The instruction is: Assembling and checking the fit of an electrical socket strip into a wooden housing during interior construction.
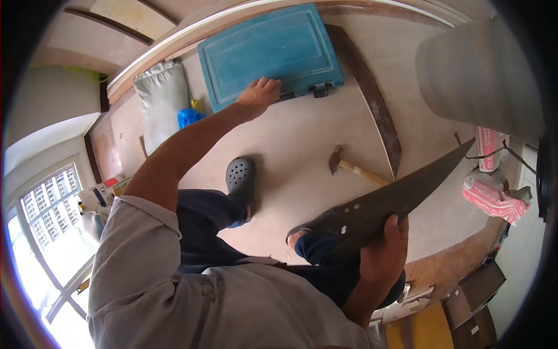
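A teal plastic tool case [264, 52] lies closed on the floor ahead of me. My left hand [260, 96] reaches out to its near edge, fingers curled against the rim beside a dark latch [320, 90]. What exactly the fingertips grip is hidden. In my right hand [386, 250] is a hand saw [401, 195], held by the wide end of its dark blade with the thumb lying on the flat. Several holes show near that end; no handle is visible. The toothed edge faces right, and the narrow tip points up and to the right.
A hammer [354, 166] with a wooden handle lies on the floor, partly behind the blade. Beyond it is a long dark board [372, 99]. A pale sack [163, 99] and blue bag [189, 117] sit left; a large grey cylinder [476, 70] and red-white bags [491, 195] stand right.
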A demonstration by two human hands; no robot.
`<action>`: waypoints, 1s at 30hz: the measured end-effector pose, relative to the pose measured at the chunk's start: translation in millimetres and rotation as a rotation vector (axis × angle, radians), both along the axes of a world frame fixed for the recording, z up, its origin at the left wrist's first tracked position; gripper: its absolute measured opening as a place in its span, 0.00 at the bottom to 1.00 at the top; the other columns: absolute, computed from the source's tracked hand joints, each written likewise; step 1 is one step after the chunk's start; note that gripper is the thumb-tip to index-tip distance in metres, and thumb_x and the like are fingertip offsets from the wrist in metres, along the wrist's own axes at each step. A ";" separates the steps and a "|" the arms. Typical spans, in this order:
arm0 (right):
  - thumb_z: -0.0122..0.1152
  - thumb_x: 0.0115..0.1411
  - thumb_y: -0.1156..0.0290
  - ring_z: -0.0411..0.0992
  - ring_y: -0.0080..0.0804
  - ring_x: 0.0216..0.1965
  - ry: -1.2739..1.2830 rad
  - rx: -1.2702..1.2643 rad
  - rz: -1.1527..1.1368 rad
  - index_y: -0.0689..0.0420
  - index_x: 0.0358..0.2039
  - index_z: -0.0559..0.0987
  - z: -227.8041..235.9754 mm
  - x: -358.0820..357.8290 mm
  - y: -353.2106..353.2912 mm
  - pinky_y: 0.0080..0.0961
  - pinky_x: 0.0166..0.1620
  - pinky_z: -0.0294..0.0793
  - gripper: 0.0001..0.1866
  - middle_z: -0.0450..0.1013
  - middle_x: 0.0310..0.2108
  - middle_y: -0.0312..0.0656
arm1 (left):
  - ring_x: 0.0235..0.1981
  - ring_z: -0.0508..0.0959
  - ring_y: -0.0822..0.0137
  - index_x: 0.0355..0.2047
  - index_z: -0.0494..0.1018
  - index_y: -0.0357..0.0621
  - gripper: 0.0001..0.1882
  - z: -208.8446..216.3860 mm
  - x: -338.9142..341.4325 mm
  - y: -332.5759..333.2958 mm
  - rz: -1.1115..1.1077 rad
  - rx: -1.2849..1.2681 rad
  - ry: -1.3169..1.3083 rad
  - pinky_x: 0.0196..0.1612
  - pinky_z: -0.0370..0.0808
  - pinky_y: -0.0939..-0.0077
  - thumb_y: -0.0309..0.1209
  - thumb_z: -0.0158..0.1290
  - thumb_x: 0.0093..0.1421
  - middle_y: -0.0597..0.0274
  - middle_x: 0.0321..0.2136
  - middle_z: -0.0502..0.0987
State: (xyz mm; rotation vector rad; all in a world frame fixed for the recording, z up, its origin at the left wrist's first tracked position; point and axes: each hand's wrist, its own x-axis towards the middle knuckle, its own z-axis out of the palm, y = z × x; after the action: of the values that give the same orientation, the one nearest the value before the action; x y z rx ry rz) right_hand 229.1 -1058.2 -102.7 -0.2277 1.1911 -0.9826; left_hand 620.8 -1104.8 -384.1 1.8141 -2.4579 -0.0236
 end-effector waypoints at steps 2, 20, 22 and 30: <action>0.55 0.69 0.73 0.73 0.39 0.54 0.012 -0.087 -0.003 0.64 0.62 0.66 -2.9 4.8 -9.8 0.40 0.60 0.72 0.23 0.73 0.53 0.48 | 0.46 0.72 0.55 0.54 0.71 0.39 0.21 6.1 -9.6 -2.1 0.102 0.033 0.052 0.47 0.75 0.60 0.36 0.55 0.63 0.56 0.41 0.70; 0.54 0.70 0.70 0.72 0.37 0.55 -0.150 -0.333 0.117 0.64 0.61 0.68 -4.6 -12.8 -0.2 0.38 0.59 0.72 0.21 0.73 0.54 0.46 | 0.43 0.77 0.47 0.40 0.71 0.35 0.08 -3.8 8.6 -22.9 0.152 0.117 0.005 0.48 0.77 0.56 0.28 0.48 0.64 0.46 0.38 0.74; 0.54 0.71 0.70 0.72 0.36 0.55 -0.145 -0.343 0.126 0.64 0.61 0.69 -5.0 -13.6 0.8 0.38 0.59 0.72 0.21 0.74 0.54 0.46 | 0.42 0.78 0.46 0.44 0.68 0.34 0.11 -7.8 5.2 -23.7 0.203 0.152 -0.109 0.47 0.78 0.56 0.27 0.47 0.64 0.44 0.40 0.72; 0.53 0.71 0.69 0.69 0.37 0.58 -0.080 -0.326 0.149 0.60 0.64 0.66 -7.8 -24.9 3.2 0.45 0.62 0.67 0.22 0.71 0.57 0.46 | 0.47 0.80 0.45 0.49 0.67 0.32 0.27 70.1 64.6 1.7 0.786 0.375 0.225 0.48 0.76 0.53 0.46 0.54 0.64 0.37 0.46 0.77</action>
State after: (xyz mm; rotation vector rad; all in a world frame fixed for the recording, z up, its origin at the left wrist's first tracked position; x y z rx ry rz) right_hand 204.2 -1055.0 -110.5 -0.5231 0.9229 -1.0415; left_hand 685.5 -1103.1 -314.0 2.6232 -1.5259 -0.6221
